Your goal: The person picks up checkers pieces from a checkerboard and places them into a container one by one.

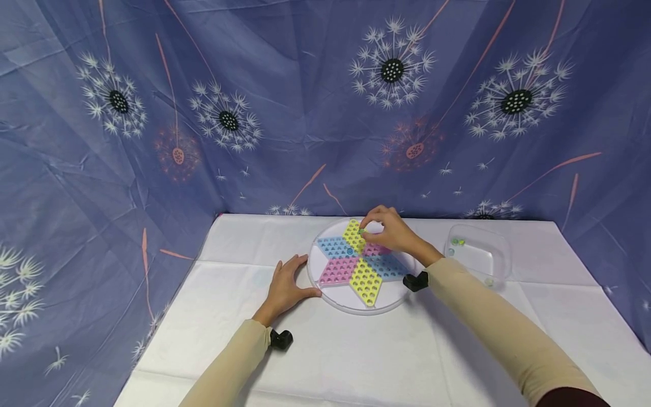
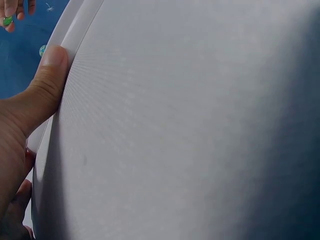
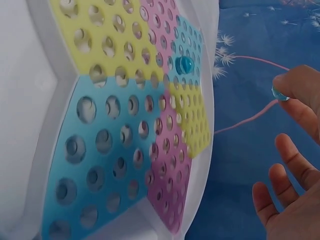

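Note:
A round white Chinese checkers board [image 1: 330, 296] lies on the table, its star of yellow, blue and pink points full of holes. My right hand [image 1: 390, 227] is above the far yellow point, pinching a small greenish marble [image 3: 279, 94] between thumb and forefinger; the other fingers are spread in the right wrist view. A blue marble [image 3: 185, 65] sits in a hole of the left blue point. At the board's left edge my left hand [image 1: 287, 288] has its fingers spread, with the thumb [image 2: 52, 62] touching the rim.
A clear plastic tub [image 1: 509, 257] stands right of the board, with several marbles [image 1: 459, 242] in it. White cloth [image 1: 356, 362] covers the table. A blue dandelion-print curtain [image 1: 305, 113] hangs behind. A black wrist camera [image 1: 416, 281] sits close over the board's right rim.

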Motion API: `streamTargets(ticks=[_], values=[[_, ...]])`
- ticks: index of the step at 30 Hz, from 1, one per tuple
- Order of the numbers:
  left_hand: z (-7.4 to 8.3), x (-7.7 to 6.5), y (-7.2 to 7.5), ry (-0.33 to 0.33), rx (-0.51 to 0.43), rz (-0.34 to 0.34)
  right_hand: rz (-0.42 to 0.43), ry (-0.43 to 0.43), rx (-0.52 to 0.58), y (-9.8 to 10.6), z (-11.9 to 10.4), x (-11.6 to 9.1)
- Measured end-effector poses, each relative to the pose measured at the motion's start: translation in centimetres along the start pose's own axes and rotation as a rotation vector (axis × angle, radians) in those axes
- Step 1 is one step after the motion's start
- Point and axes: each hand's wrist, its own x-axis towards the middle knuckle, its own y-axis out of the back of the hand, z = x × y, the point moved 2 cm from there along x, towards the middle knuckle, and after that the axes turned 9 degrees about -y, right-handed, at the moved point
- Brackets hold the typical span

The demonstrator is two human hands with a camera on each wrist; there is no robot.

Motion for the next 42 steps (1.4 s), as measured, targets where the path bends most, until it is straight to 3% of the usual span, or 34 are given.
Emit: streamTargets(ticks=[4, 14, 28, 42], values=[[0.0, 0.0, 0.0, -0.005, 0.003, 0.001, 0.013, 0.004, 0.011, 0.9, 0.4, -0.6], [0.0, 0.0, -0.1, -0.013, 0.004, 0.001, 0.070, -0.084, -0.006, 4.6, 3.0, -3.2], [0.0, -0.1, 0.0, -0.003, -0.013, -0.007, 0.244, -0.153, -0.059, 10.1, 7.3, -8.8], [0.1, 0.0, 0.1, -0.017, -0.011, 0.008, 0.295, -0.225, -0.134, 13.6, 10.6, -13.2]])
